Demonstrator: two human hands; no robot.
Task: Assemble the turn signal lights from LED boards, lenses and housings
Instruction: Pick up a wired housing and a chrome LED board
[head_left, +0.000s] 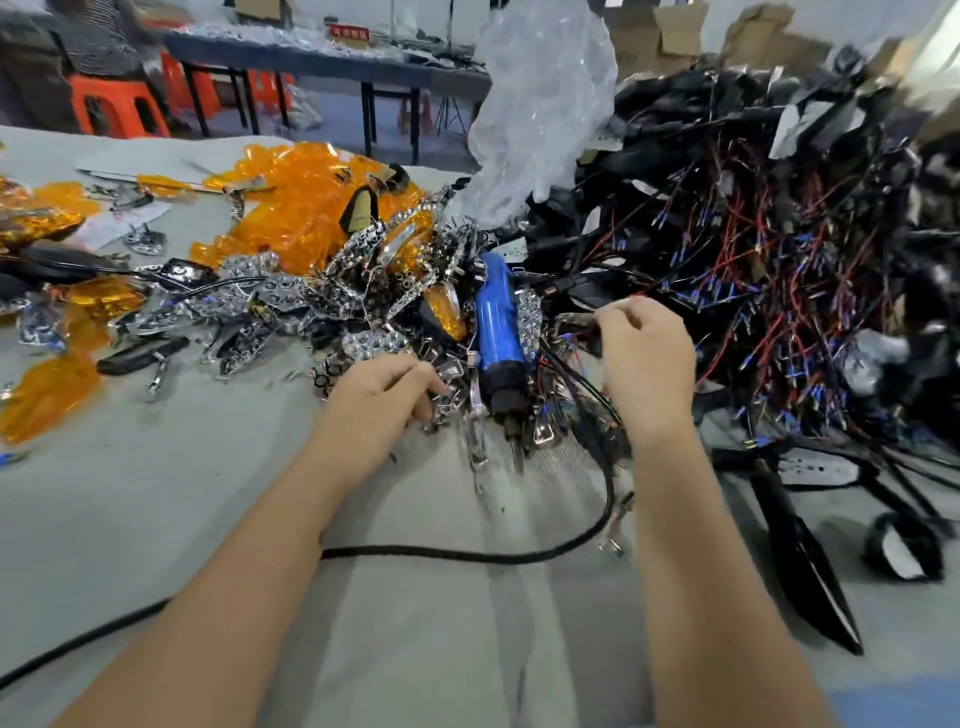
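My left hand (382, 392) rests palm down on the heap of small chrome parts (452, 400), with its fingers curled into them. My right hand (641, 358) hovers over the wired pieces (576, 332) beside the big tangle, fingers bent and pinching at a thin wire. A blue electric screwdriver (496, 332) lies between the two hands, tip toward me. Chrome reflector boards (291, 296) are piled behind my left hand. Orange lenses (306, 202) are heaped farther back. Black housings with red and blue wires (779, 234) fill the right side.
The screwdriver's black cable (467, 556) crosses the grey table in front of me. A long black housing (800, 551) lies at the right edge. A crumpled clear plastic bag (540, 109) stands behind the piles. Orange stools (111, 106) and another table (322, 57) are in the background.
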